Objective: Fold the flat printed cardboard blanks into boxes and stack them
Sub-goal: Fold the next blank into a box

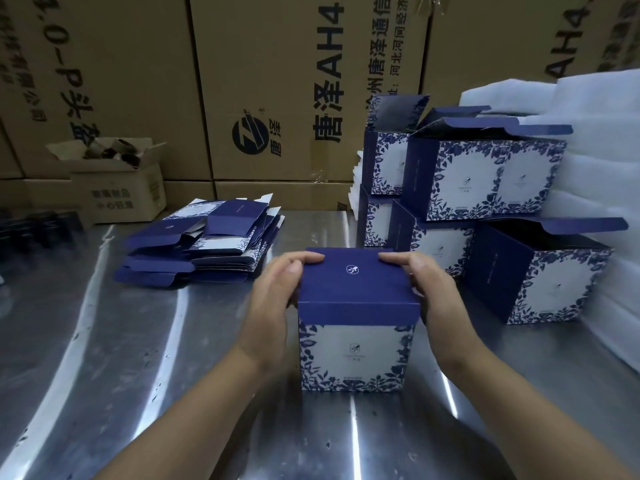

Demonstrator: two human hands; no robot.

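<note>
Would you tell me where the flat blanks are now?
Head view: the flat blanks lie on the table, left of the held box, near the small carton.

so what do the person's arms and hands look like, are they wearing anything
Nothing worn that shows. Both forearms are bare to the frame edge, with no sleeve in view. The left hand and right hand have no gloves, rings, watch or wristband.
</note>
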